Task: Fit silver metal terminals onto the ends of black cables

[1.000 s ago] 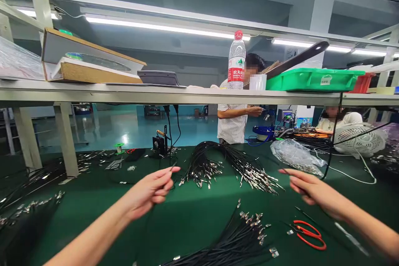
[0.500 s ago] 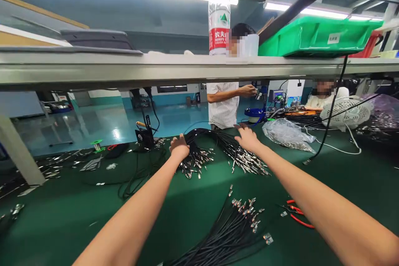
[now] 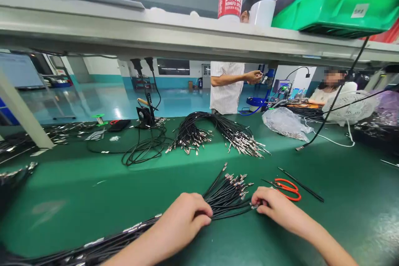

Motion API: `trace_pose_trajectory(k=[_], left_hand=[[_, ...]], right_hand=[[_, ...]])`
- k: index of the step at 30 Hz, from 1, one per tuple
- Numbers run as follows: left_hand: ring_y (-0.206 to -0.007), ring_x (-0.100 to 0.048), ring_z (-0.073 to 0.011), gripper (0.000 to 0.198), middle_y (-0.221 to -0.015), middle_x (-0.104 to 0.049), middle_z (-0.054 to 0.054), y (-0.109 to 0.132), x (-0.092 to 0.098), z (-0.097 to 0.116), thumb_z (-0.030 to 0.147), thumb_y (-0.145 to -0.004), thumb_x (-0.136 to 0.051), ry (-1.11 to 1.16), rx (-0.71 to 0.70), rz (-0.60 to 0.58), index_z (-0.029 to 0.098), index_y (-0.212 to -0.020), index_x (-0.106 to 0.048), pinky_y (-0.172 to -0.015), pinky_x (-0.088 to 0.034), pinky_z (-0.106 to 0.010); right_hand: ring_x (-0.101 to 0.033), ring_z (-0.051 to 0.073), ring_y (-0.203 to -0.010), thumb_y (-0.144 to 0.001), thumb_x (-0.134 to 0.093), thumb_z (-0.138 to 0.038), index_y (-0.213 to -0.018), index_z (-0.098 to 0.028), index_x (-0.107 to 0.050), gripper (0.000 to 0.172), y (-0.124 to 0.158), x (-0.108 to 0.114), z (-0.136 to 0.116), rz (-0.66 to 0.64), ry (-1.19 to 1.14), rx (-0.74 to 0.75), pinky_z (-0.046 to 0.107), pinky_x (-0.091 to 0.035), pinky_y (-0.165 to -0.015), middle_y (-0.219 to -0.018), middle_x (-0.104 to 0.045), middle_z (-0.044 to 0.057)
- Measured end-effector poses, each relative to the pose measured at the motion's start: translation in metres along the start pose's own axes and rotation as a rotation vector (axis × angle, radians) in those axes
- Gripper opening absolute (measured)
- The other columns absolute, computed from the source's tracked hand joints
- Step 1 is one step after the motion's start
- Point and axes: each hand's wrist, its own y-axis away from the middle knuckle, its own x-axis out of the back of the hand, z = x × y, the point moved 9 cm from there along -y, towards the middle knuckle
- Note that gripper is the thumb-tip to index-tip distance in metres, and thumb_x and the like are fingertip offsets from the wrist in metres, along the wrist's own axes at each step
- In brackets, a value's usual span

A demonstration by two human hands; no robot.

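Note:
A long bundle of black cables (image 3: pixel 218 197) lies on the green table, its metal connectors fanned out toward the upper right. My left hand (image 3: pixel 190 216) is over the bundle with its fingers curled against the cables; what lies between the fingertips is hidden. At the bundle's right edge, my right hand (image 3: pixel 268 205) pinches a cable connector (image 3: pixel 254 205) that stands apart from the others. Farther back, an arched bundle of black cables (image 3: pixel 205 122) rests untouched, with connectors at both ends.
Red-handled scissors (image 3: pixel 291 191) and a thin black rod (image 3: pixel 302 185) lie beyond my right hand. A bag of parts (image 3: pixel 285 122) is at the back. A shelf (image 3: pixel 174 29) with a green bin (image 3: pixel 336 6) crosses above. People are beyond the table.
Both hands have left the arched bundle and come back to the nearer one, where my right hand has closed on a connector. The view has tilted downward.

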Motion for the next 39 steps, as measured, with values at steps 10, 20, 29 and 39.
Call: trace_pose_trajectory(k=[10,20,29,39], left_hand=[[-0.086,-0.053,-0.0249,0.019,-0.088,-0.060,-0.009,-0.073,-0.096,0.042,0.014,-0.067,-0.063,-0.267,-0.075,0.065,0.014,-0.086,-0.063,-0.077,-0.043,-0.036],[-0.065,-0.051,-0.0129,0.015,-0.071,-0.057,0.001,-0.072,-0.092,0.029,0.008,-0.069,-0.058,0.299,-0.106,0.332,0.020,-0.076,-0.063,-0.060,-0.038,-0.022],[-0.049,-0.041,-0.0091,0.017,-0.060,-0.050,0.000,-0.076,-0.094,0.020,0.025,-0.075,-0.053,0.656,0.044,0.204,0.013,-0.066,-0.061,-0.049,-0.031,-0.021],[-0.049,-0.029,-0.0069,0.025,-0.054,-0.042,0.003,-0.079,-0.109,0.013,0.032,-0.078,-0.053,0.931,0.093,0.042,0.012,-0.064,-0.054,-0.048,-0.020,-0.021]], right_hand=[[-0.045,0.012,-0.061,-0.065,-0.045,-0.003,-0.069,-0.016,-0.052,0.015,0.008,-0.006,0.008,0.021,-0.173,-0.004,0.020,-0.033,-0.055,-0.062,-0.050,-0.003],[-0.051,0.014,-0.073,-0.077,-0.047,-0.017,-0.075,-0.017,-0.058,0.011,0.020,0.027,-0.007,0.028,-0.475,0.069,0.021,-0.038,-0.066,-0.074,-0.057,-0.001],[-0.050,0.014,-0.069,-0.082,-0.048,-0.022,-0.069,-0.018,-0.055,0.015,0.018,0.026,-0.011,0.093,-0.340,0.066,0.023,-0.036,-0.063,-0.069,-0.056,-0.001],[-0.042,0.011,-0.061,-0.083,-0.045,-0.026,-0.065,-0.016,-0.049,0.020,0.011,0.005,0.001,0.056,-0.610,0.008,0.021,-0.033,-0.059,-0.062,-0.046,-0.003]])
